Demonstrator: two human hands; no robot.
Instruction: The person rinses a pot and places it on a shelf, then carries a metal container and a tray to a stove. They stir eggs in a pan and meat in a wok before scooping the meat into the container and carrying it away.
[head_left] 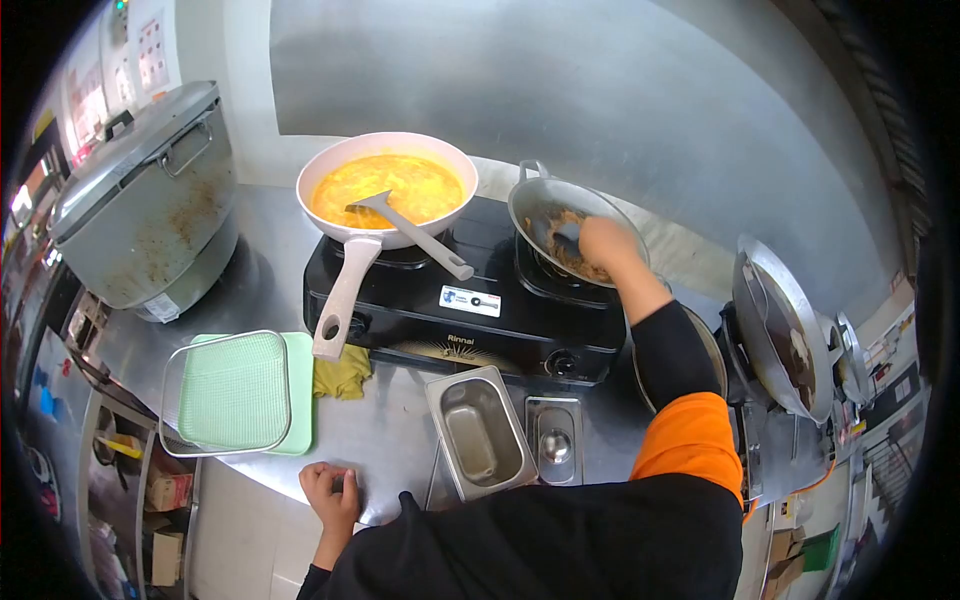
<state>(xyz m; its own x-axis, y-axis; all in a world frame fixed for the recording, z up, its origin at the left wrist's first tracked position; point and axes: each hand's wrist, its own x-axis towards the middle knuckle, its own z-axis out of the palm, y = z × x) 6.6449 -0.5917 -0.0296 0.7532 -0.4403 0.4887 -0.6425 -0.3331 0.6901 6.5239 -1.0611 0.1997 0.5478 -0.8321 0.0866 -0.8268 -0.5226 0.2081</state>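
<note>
My right hand (608, 246) reaches into the grey wok (622, 215) on the right burner. It is closed around a dark-headed spatula (567, 244), whose handle is mostly hidden by the hand. Brown shredded food (575, 262) lies in the wok around the spatula head. Down at the counter's front edge, my left hand (332, 494) rests with its fingers curled in, and I see nothing held there. A pale frying pan (349, 280) on the left burner contains yellow-orange liquid (415, 180). Across its rim leans a grey turner (420, 235), untouched by either hand.
Both pans stand on a black gas stove (400, 300). A wire basket (176, 400) on a green tray (302, 400) and a yellow cloth (343, 374) lie front left. Steel containers (482, 420) sit in front, a large cooker (150, 220) left, another wok (765, 300) right.
</note>
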